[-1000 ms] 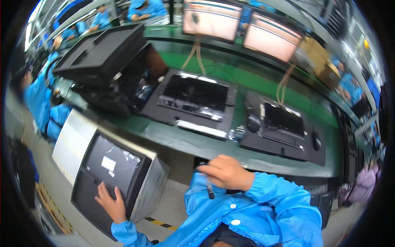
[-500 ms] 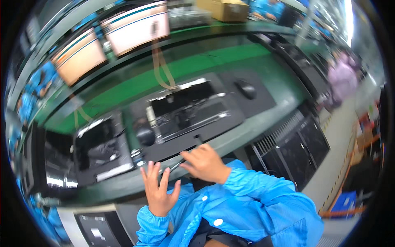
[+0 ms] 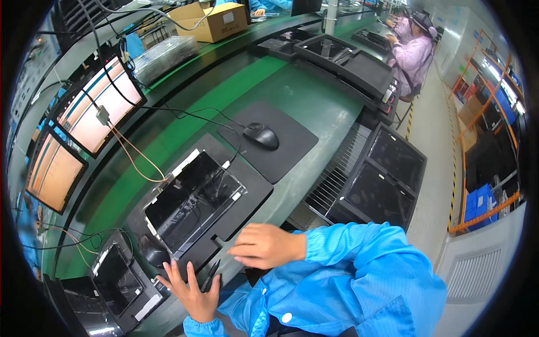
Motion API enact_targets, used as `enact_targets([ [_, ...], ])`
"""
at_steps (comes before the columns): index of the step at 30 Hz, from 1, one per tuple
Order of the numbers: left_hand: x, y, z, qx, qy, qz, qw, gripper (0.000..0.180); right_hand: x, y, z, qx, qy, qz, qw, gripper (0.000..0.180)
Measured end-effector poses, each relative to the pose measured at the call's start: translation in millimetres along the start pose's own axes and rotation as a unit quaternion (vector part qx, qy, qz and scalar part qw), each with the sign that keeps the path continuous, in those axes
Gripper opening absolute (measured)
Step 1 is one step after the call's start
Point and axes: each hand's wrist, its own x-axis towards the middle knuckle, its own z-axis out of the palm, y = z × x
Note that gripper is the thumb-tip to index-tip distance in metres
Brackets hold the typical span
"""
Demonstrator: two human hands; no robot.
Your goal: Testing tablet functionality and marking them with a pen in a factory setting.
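Pen (image 3: pixel 211 273) under my released left hand (image 3: pixel 193 292) (right hand (image 3: pixel 264 245) empty, flat on tabletop (image 3: pixel 292 106)); careless nudge might roll it off.

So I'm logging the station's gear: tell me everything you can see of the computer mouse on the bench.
The computer mouse is black, rounded and glossy, plastic by its look. It lies flat near the middle of a dark rectangular mouse pad on the green bench. A thin black cable runs from its far end across the bench toward the lit screens. No hand touches it; both hands are nearer the camera, by the black tray.
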Motion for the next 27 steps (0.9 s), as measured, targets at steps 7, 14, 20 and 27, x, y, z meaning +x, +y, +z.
enact_targets([
  [7,1.6,-21.1,-2.9,-0.005,0.024,0.018,1.000,0.079,52.5,36.7,-46.0,-0.123,0.070,-0.049,0.989,0.035],
  [14,4.2,-20.0,12.0,-0.093,0.049,-0.022,0.994,0.084,46.1,1.7,36.7,-0.119,0.026,-0.152,0.981,0.038],
  [20,-0.8,-19.5,3.2,-0.082,0.052,-0.071,0.993,0.077,44.6,0.8,67.3,-0.061,-0.168,-0.149,0.973,0.027],
  [27,-3.2,-22.6,6.5,-0.081,0.093,-0.051,0.991,0.073,51.1,-7.4,70.0,-0.142,-0.148,-0.130,0.970,0.027],
])
